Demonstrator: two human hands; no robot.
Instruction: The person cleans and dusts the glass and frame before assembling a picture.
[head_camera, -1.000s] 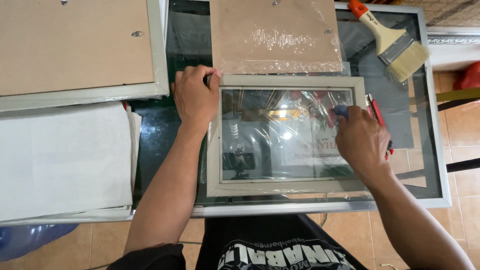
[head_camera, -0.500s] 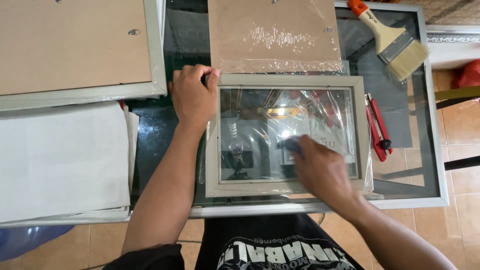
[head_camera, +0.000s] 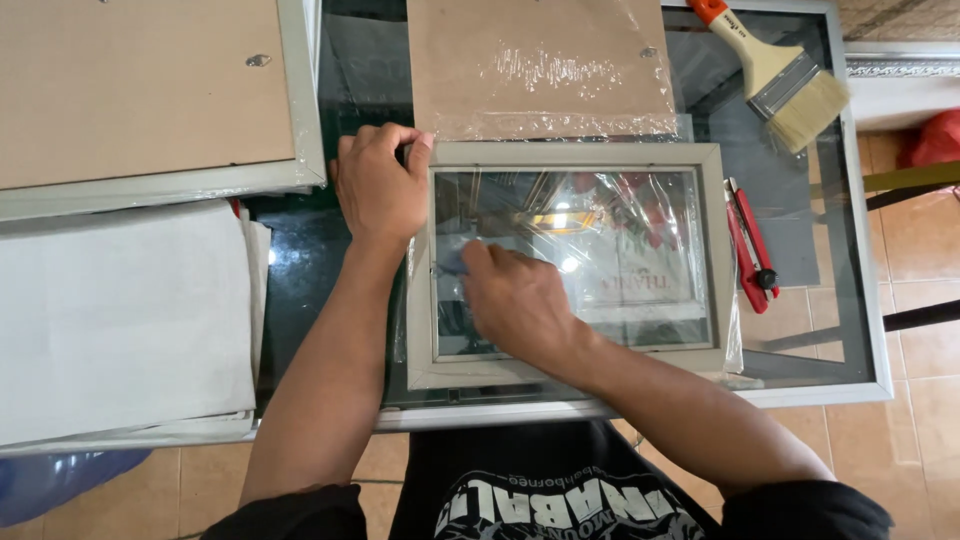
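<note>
Pressing frame glass (head_camera: 620, 250), fingers (head_camera: 478, 258) flat

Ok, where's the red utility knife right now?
In the head view the red utility knife lies on the glass table on the right, just beside the picture frame's right edge, below the paintbrush.

Two frames (head_camera: 575, 265) (head_camera: 150, 95), one brush (head_camera: 775, 75), one cutter (head_camera: 750, 245)

Single head-worn view — close, straight down over the glass table (head_camera: 850, 330), no second camera.
</note>
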